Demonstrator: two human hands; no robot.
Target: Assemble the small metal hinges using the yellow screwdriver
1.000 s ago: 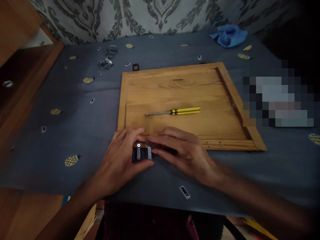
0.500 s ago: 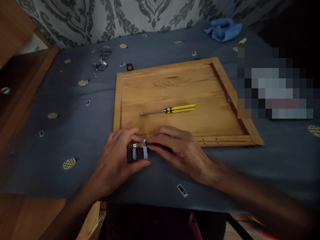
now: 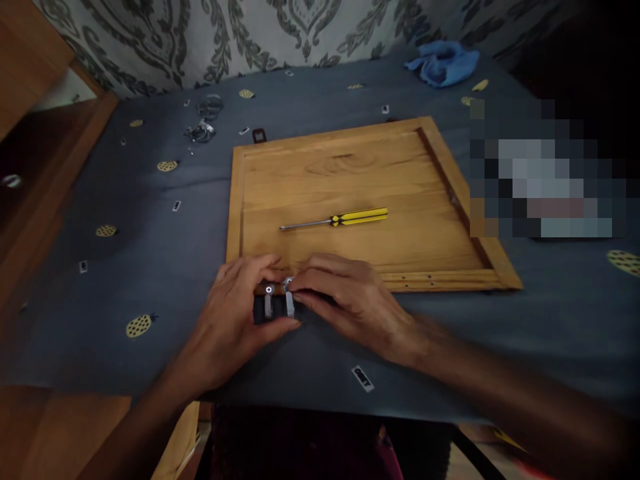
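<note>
A metal hinge (image 3: pixel 280 299) sits on the near edge of a framed wooden door panel (image 3: pixel 360 175), toward its left corner. One cross-head screw (image 3: pixel 269 290) shows in it. My left hand (image 3: pixel 231 313) curls round the hinge, fingers over the panel's edge and thumb along the hinge's near side. From the other side my right hand (image 3: pixel 357 303) pinches at the hinge's right part, fingertips closed. Whatever lies between those fingertips is hidden. A screwdriver (image 3: pixel 336 219) with a yellow and black handle lies on the panel, beyond both hands.
Loose metal pieces (image 3: pixel 201 130) lie at the back left of the blue patterned cloth (image 3: pixel 65 327). A dark latch piece (image 3: pixel 259 135) touches the panel's far edge. A blue rag (image 3: pixel 443 63) is at the back right. Wooden furniture (image 3: pixel 55 193) stands at left.
My right fingertips have shifted slightly left, closer over the hinge. The left hand keeps its place. The view has moved a little.
</note>
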